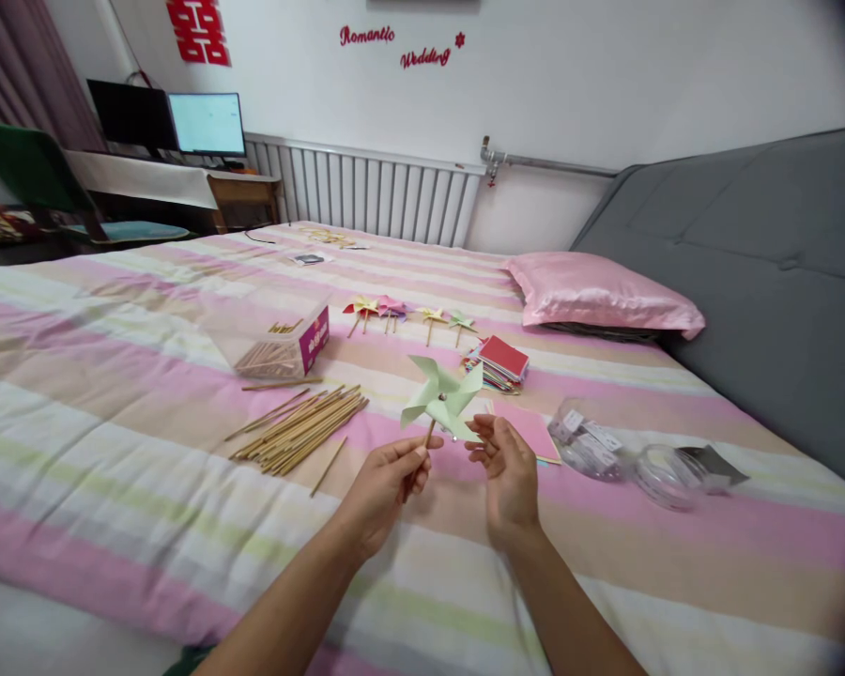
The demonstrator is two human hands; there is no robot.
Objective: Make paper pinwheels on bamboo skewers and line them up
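Pinwheel (442,398), one pale green paper one on a thin wooden stick, is held up over the striped bed (113,376), near its middle. Farther back lie four finished pinwheels (408,313) in a row: one red and yellow, one pink, one yellow, one green. A loose bundle of bamboo sticks (299,429) lies to the left, too many to count, with one open stick box (282,352) behind them. One stack of coloured paper squares (499,364) sits behind the held pinwheel, one pink sheet (531,429) just beside the right hand, and a few clear plastic containers (626,455) to the right. One pink pillow (598,293) rests by the grey headboard (760,272).

The left hand (384,488) is curled shut around the stick, thumb and forefinger pinching it just under the blades. The right hand (511,469) is loosely open, palm turned inward, fingertips touching a lower blade.

Open bedspread stretches in front of and beneath both hands; the bed's near edge runs below the forearms.
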